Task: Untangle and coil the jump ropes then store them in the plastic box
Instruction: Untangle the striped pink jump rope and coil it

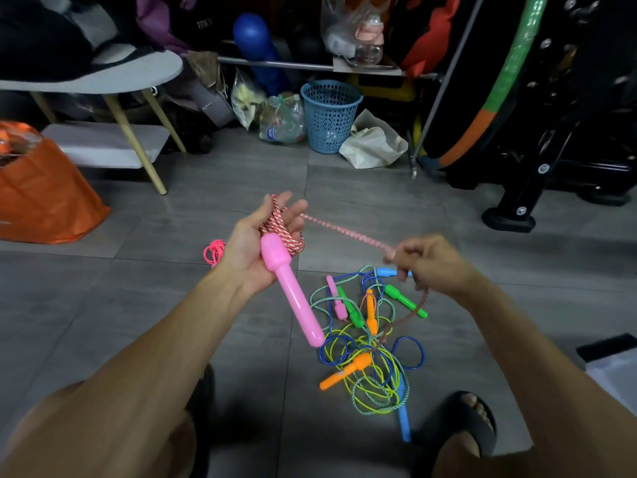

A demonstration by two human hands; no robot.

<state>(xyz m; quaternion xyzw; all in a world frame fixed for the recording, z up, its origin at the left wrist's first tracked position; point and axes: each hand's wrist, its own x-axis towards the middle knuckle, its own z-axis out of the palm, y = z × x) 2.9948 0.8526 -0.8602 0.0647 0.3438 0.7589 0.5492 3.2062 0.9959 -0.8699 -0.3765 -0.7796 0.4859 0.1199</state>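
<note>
My left hand (256, 248) is palm up and holds a pink jump-rope handle (291, 293) that hangs down from it, with pink-and-white braided rope (281, 224) looped several times around its fingers. The same rope runs right, blurred, to my right hand (431, 262), which pinches it; the rope then drops toward the floor. Below lies a tangled pile of ropes (370, 343) with orange, green, blue and pink handles. A small coil of pink cord (214, 251) lies on the floor beside my left hand. A box corner (612, 365) shows at the right edge.
Grey tile floor. An orange bag (44, 191) stands at left, a white low table (103, 108) behind it. A blue mesh basket (330, 115) and plastic bags sit at the back. Black exercise equipment (537, 174) stands at right. My sandalled foot (465, 424) rests near the pile.
</note>
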